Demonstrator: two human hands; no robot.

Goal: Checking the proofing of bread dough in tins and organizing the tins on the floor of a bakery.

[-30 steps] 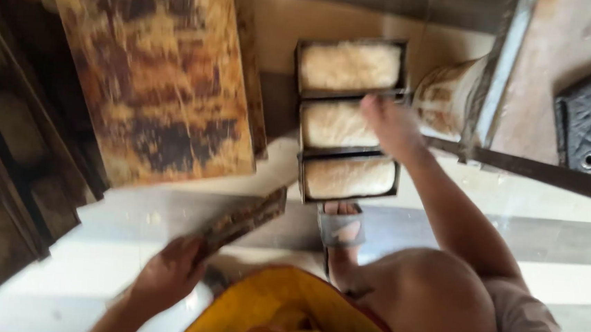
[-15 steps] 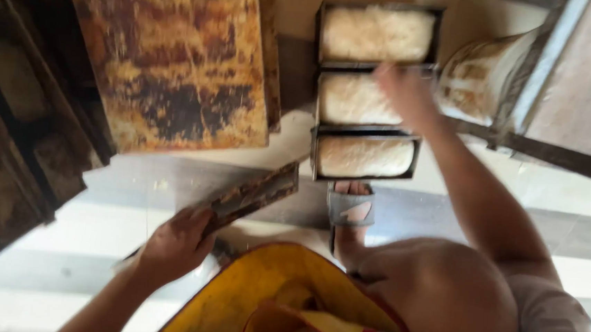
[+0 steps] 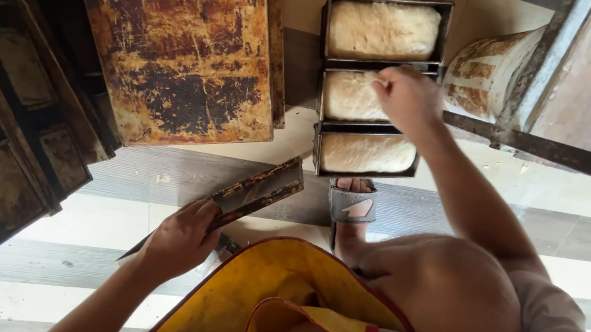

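Right hand has moved slightly toward 6 o'clock, fingers pressed on the middle dough tin. Left hand grips an empty dark loaf tin. Dough pale, risen.

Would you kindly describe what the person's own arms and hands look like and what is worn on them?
Both hands are bare, with no gloves, rings or watch to be seen. The left hand and its forearm are uncovered. The right hand is likewise bare, the arm uncovered up to a short pale beige sleeve at the shoulder.
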